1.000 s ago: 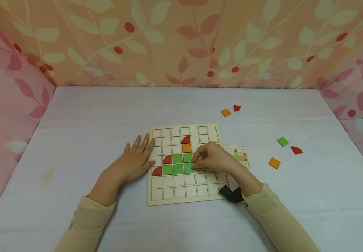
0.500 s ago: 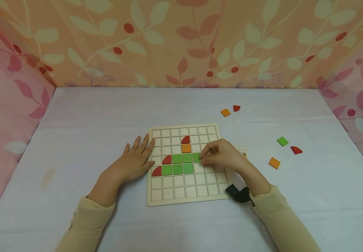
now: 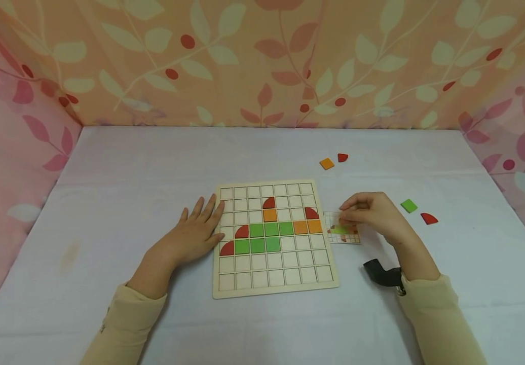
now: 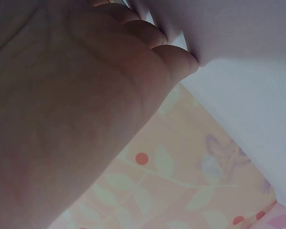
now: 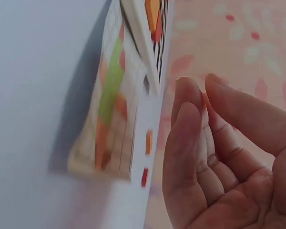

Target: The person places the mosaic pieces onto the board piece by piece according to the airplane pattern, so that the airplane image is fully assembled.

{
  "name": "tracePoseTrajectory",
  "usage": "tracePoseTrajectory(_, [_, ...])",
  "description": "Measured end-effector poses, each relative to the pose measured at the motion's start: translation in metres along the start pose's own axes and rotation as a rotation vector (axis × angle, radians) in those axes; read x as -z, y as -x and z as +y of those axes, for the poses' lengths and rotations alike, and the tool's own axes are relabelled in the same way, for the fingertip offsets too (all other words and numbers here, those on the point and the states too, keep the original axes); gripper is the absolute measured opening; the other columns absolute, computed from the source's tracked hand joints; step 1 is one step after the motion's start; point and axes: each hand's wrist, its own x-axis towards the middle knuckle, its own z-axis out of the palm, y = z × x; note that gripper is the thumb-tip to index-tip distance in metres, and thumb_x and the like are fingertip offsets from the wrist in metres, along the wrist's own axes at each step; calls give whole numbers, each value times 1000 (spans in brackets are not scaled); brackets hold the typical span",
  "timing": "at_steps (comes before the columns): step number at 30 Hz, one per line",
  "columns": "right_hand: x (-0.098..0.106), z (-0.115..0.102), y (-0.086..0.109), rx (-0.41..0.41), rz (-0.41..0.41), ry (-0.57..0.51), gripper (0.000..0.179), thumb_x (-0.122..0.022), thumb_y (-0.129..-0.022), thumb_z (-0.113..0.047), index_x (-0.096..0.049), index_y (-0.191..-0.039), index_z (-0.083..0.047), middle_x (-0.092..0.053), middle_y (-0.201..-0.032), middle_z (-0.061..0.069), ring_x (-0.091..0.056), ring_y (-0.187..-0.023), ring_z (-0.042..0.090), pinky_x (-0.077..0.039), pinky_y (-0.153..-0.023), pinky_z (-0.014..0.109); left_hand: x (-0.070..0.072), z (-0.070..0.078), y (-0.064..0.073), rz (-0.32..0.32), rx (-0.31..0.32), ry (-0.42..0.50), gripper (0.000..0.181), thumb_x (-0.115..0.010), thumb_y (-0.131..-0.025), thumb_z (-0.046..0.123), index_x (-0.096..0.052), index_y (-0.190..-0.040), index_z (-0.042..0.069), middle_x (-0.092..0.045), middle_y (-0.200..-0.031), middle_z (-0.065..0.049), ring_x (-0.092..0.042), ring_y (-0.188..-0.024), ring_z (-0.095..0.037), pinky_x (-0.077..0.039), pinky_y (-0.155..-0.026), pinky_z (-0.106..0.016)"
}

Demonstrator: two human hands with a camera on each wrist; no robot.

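Observation:
A pale wooden grid board (image 3: 267,282) lies flat on the white cloth. Green square tiles (image 3: 257,246), orange square tiles (image 3: 300,227) and red quarter-round tiles (image 3: 227,248) sit in its cells. My left hand (image 3: 189,230) rests with spread fingers on the board's left edge; its wrist view shows mostly palm. Right of the board, my right hand (image 3: 372,215) hangs over a small pattern card (image 3: 343,238), its fingers loosely bent. In the right wrist view, thumb and fingertips (image 5: 188,95) stand apart, with no tile visible between them. The card (image 5: 109,95) shows printed coloured shapes there.
Loose on the cloth at the back are an orange square (image 3: 327,163) and a red quarter-round (image 3: 342,157). Farther right lie a green square (image 3: 409,205) and another red quarter-round (image 3: 428,218). A black strap end (image 3: 381,274) hangs at the right wrist. Patterned cloth walls (image 3: 262,61) stand behind.
My right hand has left the green tiles and moved right, over the card. Two orange tiles and a red one on the board are now uncovered. The loose orange square at right is hidden. Left hand unchanged.

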Motion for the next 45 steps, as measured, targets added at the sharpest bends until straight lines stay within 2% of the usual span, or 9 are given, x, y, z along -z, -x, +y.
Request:
tracePoseTrajectory(3, [12,6,4,-13,27,-26,27,-67,-87,-8,-61,-105,12,-70,-86,9,-67,-78,14,-53,-70,23,0,1,0,-1,-1,2,68,-46,-99,29,-11,-151,3,1,-156,-18,5,-141,-40,-2,-108,-63])
tracePoseTrajectory(10, [35,20,10,-29,85,-42,35,-68,-87,-12,-58,-108,14,-70,-83,-7,-67,-77,8,-51,-72,18,0,1,0,-2,-1,1,69,-46,-99,29,-10,-151,3,2,-156,-18,5,-141,-40,-2,-108,-62])
tracePoseTrajectory(17, [51,33,13,-36,152,-53,33,-69,-88,-14,-60,-106,11,-70,-80,-11,-68,-76,6,-50,-71,14,2,1,0,-7,3,3,69,-46,-99,29,-10,-151,3,2,-156,-18,5,-141,-40,-2,-108,-62])
tracePoseTrajectory(25, [73,46,17,-62,221,-151,9,-69,-87,-13,-71,-93,-6,-70,-78,-9,-68,-73,6,-52,-68,17,2,1,0,-7,3,3,69,-46,-99,30,-10,-151,3,2,-156,-18,5,-141,-40,-2,-108,-63])
tracePoseTrajectory(28, [83,52,21,-105,250,-155,4,-69,-87,-16,-73,-88,-16,-70,-76,-12,-67,-70,4,-47,-62,15,2,1,0,-6,8,3,69,-46,-99,30,-10,-151,4,2,-157,-18,5,-141,-40,-1,-108,-63])
tracePoseTrajectory(32, [93,60,23,-147,296,-174,10,-69,-87,-16,-75,-82,-23,-69,-70,-13,-66,-65,2,-43,-55,19,2,0,1,-6,10,5,69,-46,-99,30,-10,-151,4,3,-157,-17,6,-141,-40,-1,-108,-63])
tracePoseTrajectory(37, [98,69,24,-149,333,-280,22,-67,-86,-4,-74,-75,-20,-68,-69,-10,-66,-61,4,-51,-57,17,3,1,2,-3,6,8,68,-46,-99,29,-10,-151,3,2,-156,-18,5,-141,-41,-1,-108,-63])
tracePoseTrajectory(45, [99,80,22,-216,404,-194,22,-71,-84,-9,-73,-73,-28,-65,-67,-18,-61,-60,0,-49,-56,15,3,3,2,-3,9,14,68,-46,-99,30,-10,-151,4,2,-157,-17,6,-141,-40,-1,-108,-62])
